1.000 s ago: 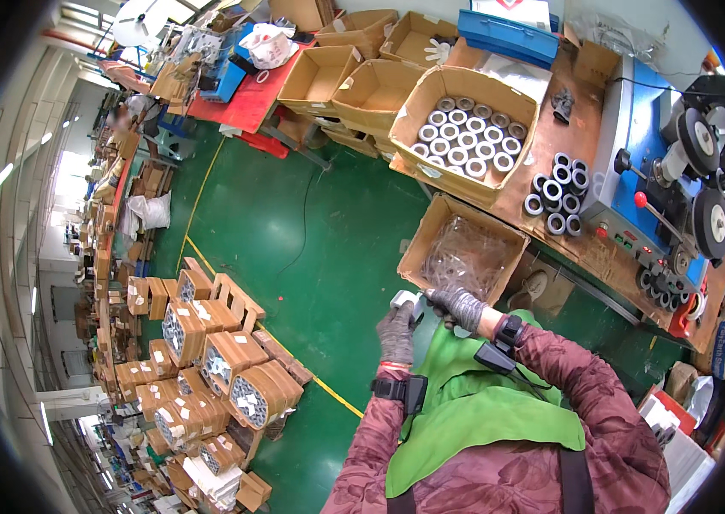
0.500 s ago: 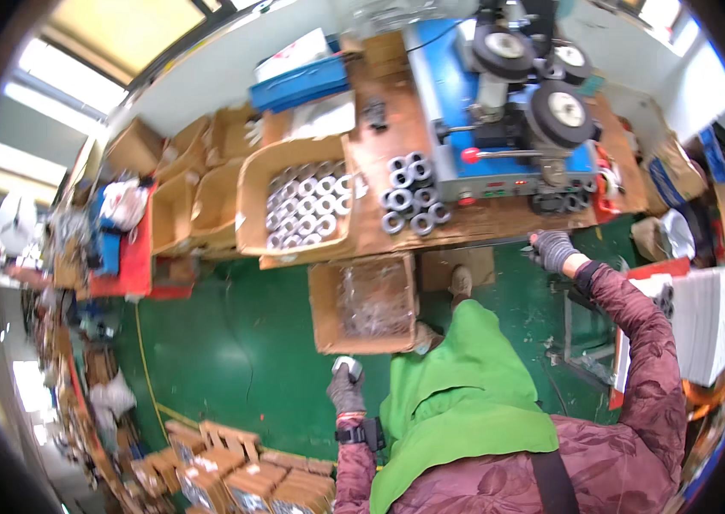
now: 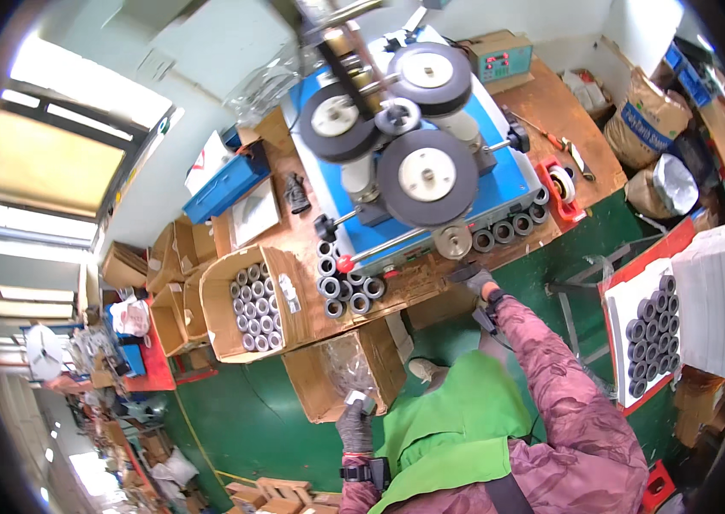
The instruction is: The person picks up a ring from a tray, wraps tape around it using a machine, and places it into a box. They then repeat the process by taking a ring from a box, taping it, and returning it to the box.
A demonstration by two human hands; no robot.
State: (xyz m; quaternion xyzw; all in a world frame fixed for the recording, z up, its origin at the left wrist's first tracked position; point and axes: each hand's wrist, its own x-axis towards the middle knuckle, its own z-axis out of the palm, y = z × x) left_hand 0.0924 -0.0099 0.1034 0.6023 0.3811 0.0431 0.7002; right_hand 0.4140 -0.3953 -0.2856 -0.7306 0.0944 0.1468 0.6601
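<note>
My left hand (image 3: 354, 428), in a grey glove, is closed on a small white-and-grey piece (image 3: 361, 400), low beside an open cardboard box (image 3: 304, 381) with clear plastic in it. My gloved right hand (image 3: 483, 283) is at the table's front edge, just below the wheel machine (image 3: 427, 177). Its fingers look curled around something dark that I cannot make out. The machine has a blue base and black wheels with white hubs. Grey rings (image 3: 361, 301) stand in a cluster at its front left, and more rings (image 3: 503, 230) line its front right.
A cardboard box (image 3: 301, 319) full of rings sits on the table's left part, beside several open boxes (image 3: 176, 321). At the right, a red-edged stand (image 3: 616, 321) bears white sheets with more rings. A red tape dispenser (image 3: 561, 193) lies near the table's right end.
The view has swung to the right and closer to the machine. My right hand is now nearer the machine's front; my left hand still holds the small piece beside the lower box.
</note>
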